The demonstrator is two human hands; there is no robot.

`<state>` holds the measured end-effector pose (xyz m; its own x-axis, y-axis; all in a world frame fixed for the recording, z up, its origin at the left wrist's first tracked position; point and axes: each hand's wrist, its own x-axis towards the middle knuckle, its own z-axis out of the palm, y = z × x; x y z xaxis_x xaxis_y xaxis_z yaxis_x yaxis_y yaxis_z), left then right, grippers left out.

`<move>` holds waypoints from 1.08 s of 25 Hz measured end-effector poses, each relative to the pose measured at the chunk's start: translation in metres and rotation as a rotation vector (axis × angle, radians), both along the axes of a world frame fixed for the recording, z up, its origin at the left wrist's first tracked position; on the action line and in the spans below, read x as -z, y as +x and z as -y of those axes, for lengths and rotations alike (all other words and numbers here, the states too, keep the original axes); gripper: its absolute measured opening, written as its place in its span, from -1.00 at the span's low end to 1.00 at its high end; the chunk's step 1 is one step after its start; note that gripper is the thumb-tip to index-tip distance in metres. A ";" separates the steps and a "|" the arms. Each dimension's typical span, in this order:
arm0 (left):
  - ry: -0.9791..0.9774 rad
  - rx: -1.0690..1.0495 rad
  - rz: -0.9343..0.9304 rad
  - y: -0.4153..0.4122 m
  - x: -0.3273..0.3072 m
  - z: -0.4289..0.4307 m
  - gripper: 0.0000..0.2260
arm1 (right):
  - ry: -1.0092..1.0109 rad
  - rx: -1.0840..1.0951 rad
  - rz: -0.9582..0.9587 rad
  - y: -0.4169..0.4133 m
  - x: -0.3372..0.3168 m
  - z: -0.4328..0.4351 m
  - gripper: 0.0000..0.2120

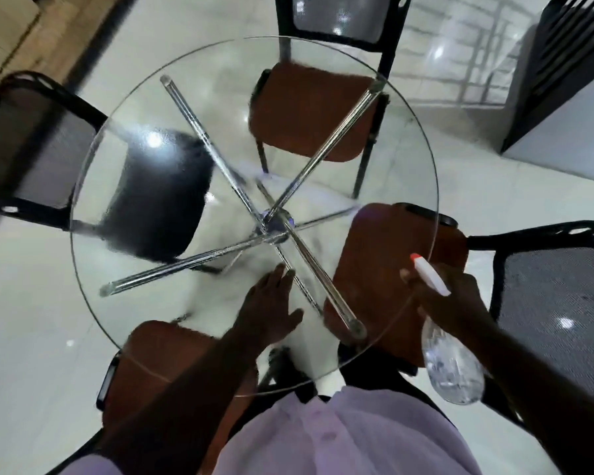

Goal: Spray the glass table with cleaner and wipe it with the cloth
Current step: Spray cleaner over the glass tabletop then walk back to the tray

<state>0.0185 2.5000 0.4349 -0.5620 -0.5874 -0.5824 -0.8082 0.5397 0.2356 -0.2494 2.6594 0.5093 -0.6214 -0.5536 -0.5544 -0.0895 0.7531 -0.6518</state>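
One round glass table (144, 303), viewed from above by a standing person in a pale lilac shirt (350, 437). Under the clear top, crossed chrome legs (323, 145), joined at a central hub (275, 222) and splayed out toward the rim. Left hand (271, 310) flat on the glass at the near side of the table, palm down, fingers straight and pointing away, thumb spread to the right, grasping nothing. Right hand (453, 303) at the near-right rim, wrapped around the neck of a clear spray bottle (453, 368). Bottle tilted, its body toward the person and outside the rim, its white nozzle (429, 274) with a red tip (415, 257) over the glass and aimed far-left toward the middle of the table. Contents of the bottle clear. Through the glass on the left, a black-seated chair (158, 200), the surface above it hazy and speckled. At the far side, a brown-seated chair (309, 111) with a black mesh back. At the near left, a second brown seat (158, 351), partly hidden by the left forearm. At the right, a third brown seat (391, 255), half under the glass, its mesh back (556, 293) well outside the rim. Glossy white tiled floor (31, 320) beneath everything, and a dark cabinet (563, 63) at the far right.
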 end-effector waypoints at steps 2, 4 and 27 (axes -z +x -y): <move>-0.014 -0.026 0.010 -0.021 0.001 0.005 -0.19 | -0.026 -0.003 0.050 -0.034 0.006 0.026 -0.55; -0.036 -0.034 0.030 -0.036 0.003 0.012 -0.20 | -0.052 -0.155 0.010 -0.059 0.008 0.068 -0.59; -0.080 0.061 -0.078 -0.132 -0.001 0.056 -0.21 | -0.083 -0.136 -0.082 -0.154 0.047 0.101 -0.73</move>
<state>-0.1135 2.4444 0.4356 -0.6396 -0.5938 -0.4882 -0.7543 0.6069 0.2502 -0.4037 2.5581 0.4619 -0.5785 -0.6779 -0.4538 -0.2423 0.6739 -0.6979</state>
